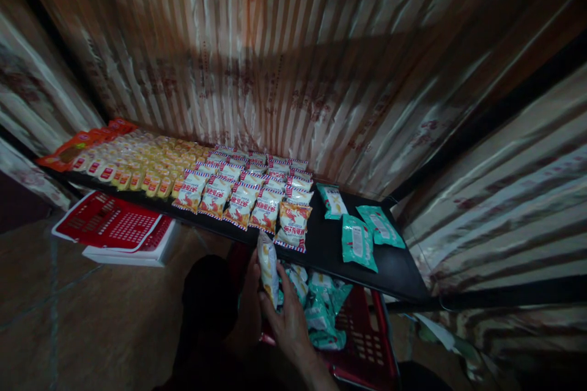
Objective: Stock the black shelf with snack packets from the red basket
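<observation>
Between my two hands, a small white and yellow snack bag stands on edge in front of the shelf. My left hand grips its left side, and most of those fingers lie in shadow. On the other side my right hand presses against it with thumb and fingers. Just beyond are rows of cream and orange snack bags with striped edges, packed on the black shelf. Below my hands, teal snack bags lie heaped in a red basket.
Several teal bags lie loose at the shelf's right end. Small yellow-wrapped packs and orange bags fill its left. Under that end, a red basket rests on a white box. A curtain hangs behind; dark poles flank the shelf.
</observation>
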`<state>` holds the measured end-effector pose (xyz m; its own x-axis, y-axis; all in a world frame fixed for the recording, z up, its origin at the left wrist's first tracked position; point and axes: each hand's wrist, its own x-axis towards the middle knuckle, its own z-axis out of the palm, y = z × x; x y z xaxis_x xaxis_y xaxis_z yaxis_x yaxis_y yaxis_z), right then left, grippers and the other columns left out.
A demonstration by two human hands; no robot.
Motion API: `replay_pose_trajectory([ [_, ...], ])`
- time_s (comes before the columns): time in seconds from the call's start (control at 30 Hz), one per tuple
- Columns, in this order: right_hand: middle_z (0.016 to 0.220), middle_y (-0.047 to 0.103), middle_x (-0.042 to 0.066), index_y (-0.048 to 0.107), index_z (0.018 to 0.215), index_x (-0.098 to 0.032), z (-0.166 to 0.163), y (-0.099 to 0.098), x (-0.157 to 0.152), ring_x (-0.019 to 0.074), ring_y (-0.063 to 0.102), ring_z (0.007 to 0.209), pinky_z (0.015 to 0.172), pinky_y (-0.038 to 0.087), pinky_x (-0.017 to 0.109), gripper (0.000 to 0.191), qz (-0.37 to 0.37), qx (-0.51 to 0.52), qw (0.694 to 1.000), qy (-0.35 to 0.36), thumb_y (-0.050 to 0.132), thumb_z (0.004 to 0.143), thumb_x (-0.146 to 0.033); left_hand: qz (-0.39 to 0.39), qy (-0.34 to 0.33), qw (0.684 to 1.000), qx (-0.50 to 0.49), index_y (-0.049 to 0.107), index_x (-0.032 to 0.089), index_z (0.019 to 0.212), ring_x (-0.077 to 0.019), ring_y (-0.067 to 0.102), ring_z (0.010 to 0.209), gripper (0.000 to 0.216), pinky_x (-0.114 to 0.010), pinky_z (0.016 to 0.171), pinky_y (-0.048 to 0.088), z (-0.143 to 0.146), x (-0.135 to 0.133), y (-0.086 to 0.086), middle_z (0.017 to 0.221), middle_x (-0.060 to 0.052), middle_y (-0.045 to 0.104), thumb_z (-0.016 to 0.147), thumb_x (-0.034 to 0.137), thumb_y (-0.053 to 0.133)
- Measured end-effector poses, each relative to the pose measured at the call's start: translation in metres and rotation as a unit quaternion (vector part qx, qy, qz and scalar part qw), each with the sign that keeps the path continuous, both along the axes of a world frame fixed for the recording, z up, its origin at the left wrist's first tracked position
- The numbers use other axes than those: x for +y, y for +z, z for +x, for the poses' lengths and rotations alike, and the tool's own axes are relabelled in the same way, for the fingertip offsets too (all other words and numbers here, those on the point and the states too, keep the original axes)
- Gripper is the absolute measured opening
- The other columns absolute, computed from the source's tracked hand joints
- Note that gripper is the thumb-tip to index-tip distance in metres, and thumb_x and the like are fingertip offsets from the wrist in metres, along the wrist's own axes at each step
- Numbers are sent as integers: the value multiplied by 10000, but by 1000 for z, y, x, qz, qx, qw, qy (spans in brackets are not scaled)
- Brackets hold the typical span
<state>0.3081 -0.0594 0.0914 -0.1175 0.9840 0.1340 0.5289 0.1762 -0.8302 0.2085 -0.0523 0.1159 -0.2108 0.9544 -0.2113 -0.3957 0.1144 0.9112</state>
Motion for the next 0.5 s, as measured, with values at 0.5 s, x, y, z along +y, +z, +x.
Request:
replay_pose_trajectory([
  [0.5,1191,620,151,562,1210,-150,-13,0,38,274,595,1063,907,482,417,515,-20,68,994,-86,534,817,-481,5,25,995,97,440,164,1342,-218,319,1363,572,-339,1124,277,-4,16,-16,1469,-99,370,864,477,430],
])
